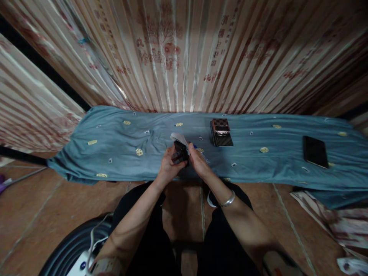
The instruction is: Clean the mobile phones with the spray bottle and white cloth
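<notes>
My left hand (pixel 168 165) is closed around a small, dark, shiny device (pixel 180 150), held tilted above the blue cloth. My right hand (pixel 197 160) is closed on a thin white sheet (pixel 178 137) that lies against the device's upper side. Whether the sheet is paper or fabric I cannot tell. A bit of something blue (pixel 195 146) shows beside my right fingers, mostly hidden. To the right of my hands lies a dark folding phone (pixel 223 139) with a brown checkered upper part.
The blue patterned cloth (pixel 155 153) covers a long, narrow surface. Toward its right end lies a black tablet-like slab (pixel 315 151). A pleated curtain (pixel 189 69) hangs behind. On the floor at lower left are a coiled black hose (pixel 61 245) and a white power strip (pixel 79 264).
</notes>
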The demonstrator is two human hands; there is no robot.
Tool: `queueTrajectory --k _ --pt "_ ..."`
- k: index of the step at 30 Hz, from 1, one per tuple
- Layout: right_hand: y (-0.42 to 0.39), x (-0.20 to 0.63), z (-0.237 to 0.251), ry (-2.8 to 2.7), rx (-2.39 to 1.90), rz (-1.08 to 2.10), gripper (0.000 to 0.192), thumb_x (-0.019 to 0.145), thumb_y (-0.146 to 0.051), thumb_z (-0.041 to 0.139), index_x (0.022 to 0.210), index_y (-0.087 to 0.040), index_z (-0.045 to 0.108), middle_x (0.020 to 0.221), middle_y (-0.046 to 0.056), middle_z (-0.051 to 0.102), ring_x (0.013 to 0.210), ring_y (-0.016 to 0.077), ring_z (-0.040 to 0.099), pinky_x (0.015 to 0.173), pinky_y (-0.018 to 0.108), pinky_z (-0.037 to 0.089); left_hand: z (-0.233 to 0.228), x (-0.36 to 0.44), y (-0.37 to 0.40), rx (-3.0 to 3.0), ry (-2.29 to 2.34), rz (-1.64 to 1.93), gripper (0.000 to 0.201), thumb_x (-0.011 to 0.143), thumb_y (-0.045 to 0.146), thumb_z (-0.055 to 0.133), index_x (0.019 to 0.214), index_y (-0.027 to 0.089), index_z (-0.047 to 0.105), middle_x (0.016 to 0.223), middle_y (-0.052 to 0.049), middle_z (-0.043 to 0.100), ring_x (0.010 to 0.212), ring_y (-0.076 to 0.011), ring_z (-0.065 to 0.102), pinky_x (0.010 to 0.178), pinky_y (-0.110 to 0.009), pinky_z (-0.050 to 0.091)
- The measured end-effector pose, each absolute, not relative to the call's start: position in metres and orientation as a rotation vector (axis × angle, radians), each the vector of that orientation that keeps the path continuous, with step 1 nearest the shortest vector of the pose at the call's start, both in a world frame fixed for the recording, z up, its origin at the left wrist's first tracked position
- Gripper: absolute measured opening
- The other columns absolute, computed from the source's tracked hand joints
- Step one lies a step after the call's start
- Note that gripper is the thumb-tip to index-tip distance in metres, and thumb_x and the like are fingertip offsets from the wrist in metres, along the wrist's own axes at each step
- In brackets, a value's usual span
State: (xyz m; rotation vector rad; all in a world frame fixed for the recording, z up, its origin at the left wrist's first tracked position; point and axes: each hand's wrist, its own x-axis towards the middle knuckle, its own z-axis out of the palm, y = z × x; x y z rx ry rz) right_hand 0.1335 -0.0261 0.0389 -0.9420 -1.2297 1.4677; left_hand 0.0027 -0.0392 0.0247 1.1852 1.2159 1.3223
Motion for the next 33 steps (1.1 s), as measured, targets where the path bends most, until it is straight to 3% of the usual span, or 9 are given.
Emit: queueTrajectory --k 5,11,16,21,28,33 --pt "-0.028 0.132 0.038 -1.34 -0.966 1.421 0.07 0.079 -0.086 0.048 0.117 -0.033 0.074 0.128 0.0 0.072 0.135 0.0242 0.055 0.123 0.042 0.032 0.032 0.0 -0.032 0.986 1.19 1.351 0.064 0.047 0.027 0.088 0.106 0.021 0.064 0.086 0.001 0.066 0.085 -0.0179 0.063 0.081 -0.032 0.051" --pt "-0.039 0.129 0.04 -1.558 -0.897 1.277 0.067 0.093 -0.073 0.042 0.144 -0.031 0.056 0.154 0.0 0.051 0.148 0.0206 0.039 0.127 0.039 0.023 0.039 -0.012 -0.029 0.638 1.082 1.394 0.058 0.046 0.031 0.092 0.093 0.021 0.06 0.074 0.005 0.066 0.07 -0.0127 0.063 0.071 -0.027 0.051" --pt "-0.047 0.13 0.047 -1.698 -0.841 1.21 0.068 0.096 -0.067 0.042 0.153 -0.03 0.044 0.16 -0.002 0.041 0.151 0.0206 0.034 0.128 0.038 0.02 0.043 -0.02 -0.029 0.596 1.056 1.358 0.044 0.054 0.033 0.089 0.088 0.018 0.065 0.078 0.0 0.07 0.07 -0.0136 0.064 0.07 -0.028 0.053" --pt "-0.045 0.133 0.045 -1.739 -0.827 1.141 0.064 0.098 -0.064 0.042 0.152 -0.03 0.046 0.16 -0.002 0.041 0.151 0.0219 0.033 0.128 0.04 0.019 0.04 -0.016 -0.032 0.633 1.033 1.26 0.036 0.06 0.036 0.085 0.086 0.02 0.068 0.078 -0.001 0.071 0.075 -0.0167 0.066 0.073 -0.03 0.054" --pt "-0.036 0.139 0.041 -1.798 -0.888 1.078 0.068 0.099 -0.066 0.032 0.155 -0.028 0.039 0.163 0.002 0.036 0.153 0.0208 0.028 0.129 0.043 0.017 0.035 -0.006 -0.039 0.657 0.951 1.159 0.041 0.059 0.036 0.086 0.093 0.021 0.068 0.089 -0.002 0.072 0.086 -0.0205 0.068 0.075 -0.033 0.054" --pt "-0.029 0.142 0.041 -1.765 -0.935 1.085 0.081 0.096 -0.073 0.027 0.156 -0.021 0.037 0.164 0.006 0.034 0.153 0.0202 0.028 0.128 0.039 0.017 0.036 -0.002 -0.041 0.62 0.905 1.114 0.045 0.058 0.035 0.089 0.094 0.02 0.068 0.087 -0.002 0.072 0.085 -0.0205 0.069 0.075 -0.034 0.054"
